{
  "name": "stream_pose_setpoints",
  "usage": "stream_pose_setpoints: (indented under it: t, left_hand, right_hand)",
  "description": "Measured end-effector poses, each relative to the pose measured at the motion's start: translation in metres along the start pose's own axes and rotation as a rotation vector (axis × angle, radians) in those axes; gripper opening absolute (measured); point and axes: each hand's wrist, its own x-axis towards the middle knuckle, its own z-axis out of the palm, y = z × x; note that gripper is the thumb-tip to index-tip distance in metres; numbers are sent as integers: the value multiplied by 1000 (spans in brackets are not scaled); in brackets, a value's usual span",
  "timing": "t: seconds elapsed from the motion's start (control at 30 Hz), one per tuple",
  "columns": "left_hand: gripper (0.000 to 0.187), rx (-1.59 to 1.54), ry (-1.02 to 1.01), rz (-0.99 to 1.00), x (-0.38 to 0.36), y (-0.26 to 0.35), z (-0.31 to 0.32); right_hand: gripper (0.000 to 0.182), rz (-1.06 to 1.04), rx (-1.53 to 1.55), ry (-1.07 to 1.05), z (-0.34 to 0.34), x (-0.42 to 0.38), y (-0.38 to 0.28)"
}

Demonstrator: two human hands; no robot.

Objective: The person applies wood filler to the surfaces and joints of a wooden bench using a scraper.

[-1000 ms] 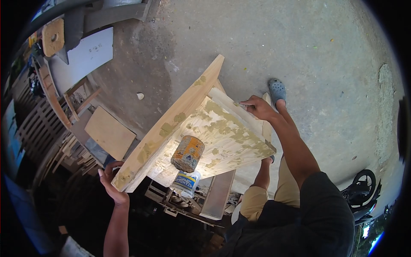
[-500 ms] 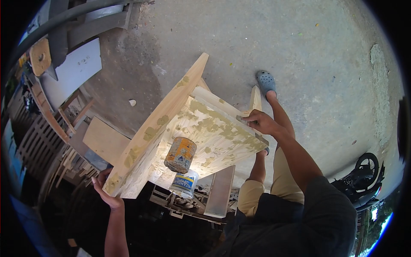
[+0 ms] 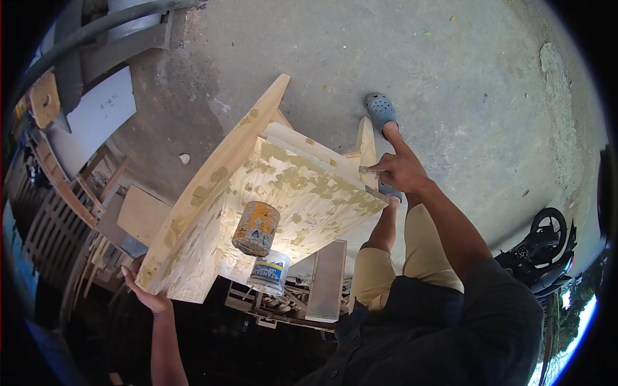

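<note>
A pale wooden furniture piece (image 3: 309, 186) with greenish-tan filler patches stands before me, its long side board (image 3: 212, 161) slanting up and away. My left hand (image 3: 149, 293) is closed round the near lower end of that board. At the panel's right edge, beside a pointed wooden leg (image 3: 367, 141), is my right hand (image 3: 402, 174). Its index finger reaches out and the others are curled; a small greyish thing shows at the fingertip, too small to name. On the panel rests a smeared can with an orange label (image 3: 256, 228). Next to it sits a blue-and-white labelled can (image 3: 269, 273).
My feet in grey clogs (image 3: 381, 109) stand on the concrete floor (image 3: 463, 128), close to the wooden leg. Wood scraps (image 3: 296, 309) and a flat board (image 3: 326, 283) lie below the panel. Several boards and a white panel (image 3: 100, 109) are at left; a motorcycle (image 3: 541, 257) is at right.
The view has shifted, so the furniture and cans appear further left. My right hand has moved slightly along the panel's edge towards its near right corner. My left hand keeps its hold.
</note>
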Motion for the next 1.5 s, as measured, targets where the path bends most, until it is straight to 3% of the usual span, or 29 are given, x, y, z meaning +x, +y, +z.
stream_pose_setpoints:
  t: [0.1,0.2,0.27,0.33,0.37,0.53,0.6,0.73,0.83,1.0,1.13,1.33,1.43,1.5]
  left_hand:
    - [67,62,-67,32,3,-5,-11]
    - [69,9,57,37,7,-13,-13]
    - [66,11,18,24,10,-18,-20]
    - [63,100,116,206,7,-21,-13]
    - [62,224,62,346,16,-34,-28]
    - [67,93,0,358,31,-38,-30]
    - [69,-1,-55,277,32,-27,-22]
    - [70,-66,-42,244,31,-18,-8]
    - [68,4,52,338,29,-14,2]
    - [70,7,43,361,24,-7,10]
    - [70,75,38,346,23,-4,8]
    - [69,-39,-19,307,26,-8,9]
    - [64,27,82,370,31,-9,4]
    - [63,-23,6,401,41,-12,-1]
  right_hand:
    - [33,199,188,-33,10,-28,13]
    - [33,212,237,64,22,-48,23]
    - [33,251,242,85,24,-55,22]
    - [34,291,247,103,24,-61,16]
    - [33,313,255,134,23,-63,9]
    - [33,374,345,212,34,-75,1]
    - [38,543,566,206,34,-78,-9]
    - [43,505,648,223,54,-74,-21]
    - [45,351,738,237,72,-60,-28]
    - [42,259,511,225,78,-40,-34]
    - [41,218,520,235,81,-39,-29]
    - [40,298,653,240,56,-63,-31]
    - [43,343,672,268,64,-70,6]
    - [42,352,658,276,61,-77,19]
